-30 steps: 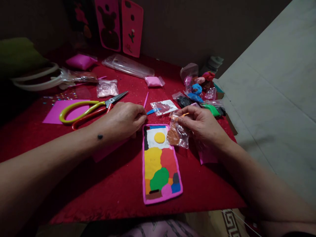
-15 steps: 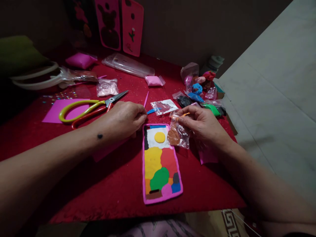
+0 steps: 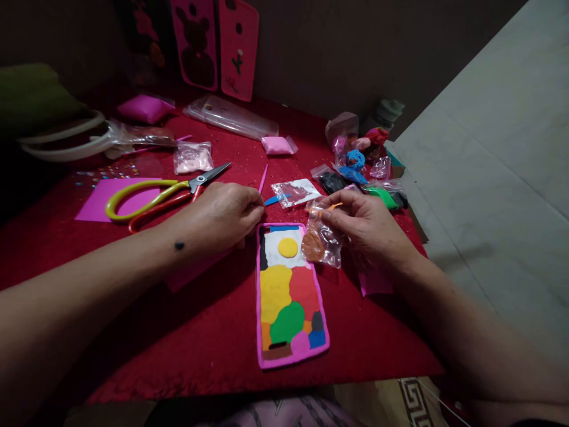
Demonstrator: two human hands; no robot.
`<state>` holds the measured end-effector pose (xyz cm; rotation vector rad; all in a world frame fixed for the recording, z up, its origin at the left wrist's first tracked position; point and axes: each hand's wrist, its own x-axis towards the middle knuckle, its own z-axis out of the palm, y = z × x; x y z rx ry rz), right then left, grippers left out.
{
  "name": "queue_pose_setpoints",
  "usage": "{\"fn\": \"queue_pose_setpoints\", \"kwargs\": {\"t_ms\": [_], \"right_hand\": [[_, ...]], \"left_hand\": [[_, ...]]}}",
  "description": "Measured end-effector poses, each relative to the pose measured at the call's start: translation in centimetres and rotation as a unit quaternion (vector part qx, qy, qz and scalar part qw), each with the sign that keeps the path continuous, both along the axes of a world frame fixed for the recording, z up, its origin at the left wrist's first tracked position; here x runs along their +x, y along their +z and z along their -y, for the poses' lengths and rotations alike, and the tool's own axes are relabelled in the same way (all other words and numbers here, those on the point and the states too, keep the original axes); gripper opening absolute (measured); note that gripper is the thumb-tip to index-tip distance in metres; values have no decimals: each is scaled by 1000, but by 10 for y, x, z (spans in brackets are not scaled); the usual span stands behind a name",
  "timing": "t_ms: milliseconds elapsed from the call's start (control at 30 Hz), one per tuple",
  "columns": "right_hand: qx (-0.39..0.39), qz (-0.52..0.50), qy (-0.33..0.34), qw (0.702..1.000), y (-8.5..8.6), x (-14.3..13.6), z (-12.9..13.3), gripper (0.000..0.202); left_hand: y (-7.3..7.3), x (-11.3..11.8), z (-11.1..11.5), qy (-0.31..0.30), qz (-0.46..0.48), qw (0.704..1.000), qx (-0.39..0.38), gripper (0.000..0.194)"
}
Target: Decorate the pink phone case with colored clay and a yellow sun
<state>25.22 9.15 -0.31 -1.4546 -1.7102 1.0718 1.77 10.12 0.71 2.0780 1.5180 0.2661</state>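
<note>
In the head view, a phone case [image 3: 278, 290] covered with patches of coloured clay lies flat, edged with a pink clay rim. A round yellow clay piece [image 3: 288, 247] sits on its white patch. My right hand [image 3: 355, 219] pinches a small clear plastic bag [image 3: 329, 246] with orange-brown clay [image 3: 313, 246] in it, beside the case's upper right edge. Above the case's upper left corner, my left hand [image 3: 233, 210] is closed with its fingertips together. What they hold, if anything, is hidden. A blue flat tool [image 3: 276, 200] lies close to those fingertips.
Left of my left hand lie yellow-and-red-handled scissors [image 3: 200, 181] on a pink sheet [image 3: 91, 201]. Bagged clays, black [image 3: 331, 182] and green [image 3: 384, 198], stand at the right. Clear phone cases [image 3: 231, 117] lie behind; pink decorated cases [image 3: 239, 50] lean on the wall.
</note>
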Motion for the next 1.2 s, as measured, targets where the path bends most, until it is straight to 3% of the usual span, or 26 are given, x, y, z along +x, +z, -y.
{"fn": "queue_pose_setpoints", "kwargs": {"t_ms": [1200], "right_hand": [[-17, -19, -12, 1000, -1, -1, 3, 21]], "left_hand": [[2, 1, 0, 6, -5, 1000, -9, 26]]}}
